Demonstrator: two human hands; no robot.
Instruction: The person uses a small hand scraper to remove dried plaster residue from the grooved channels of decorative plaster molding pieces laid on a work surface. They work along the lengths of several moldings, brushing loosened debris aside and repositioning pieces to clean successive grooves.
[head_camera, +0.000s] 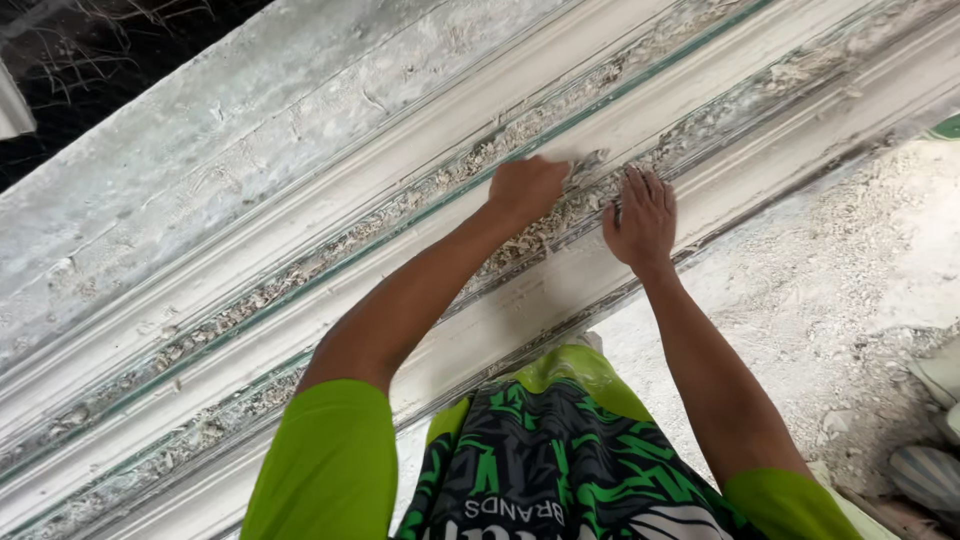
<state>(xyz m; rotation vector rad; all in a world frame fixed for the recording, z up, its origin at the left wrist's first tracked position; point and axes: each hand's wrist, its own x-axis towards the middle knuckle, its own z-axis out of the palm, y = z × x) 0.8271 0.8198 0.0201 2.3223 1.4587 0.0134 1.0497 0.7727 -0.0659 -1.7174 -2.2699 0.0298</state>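
Matt, rough, chalky white moulding (300, 200)

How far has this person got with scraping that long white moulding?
Well along but unfinished. Loose shavings fill the grooves along the moulding, so much has been scraped. Now the left hand is fisted in a groove, its tool hidden; the right hand rests flat beside it. Remaining: green-streaked grooves and the shavings.
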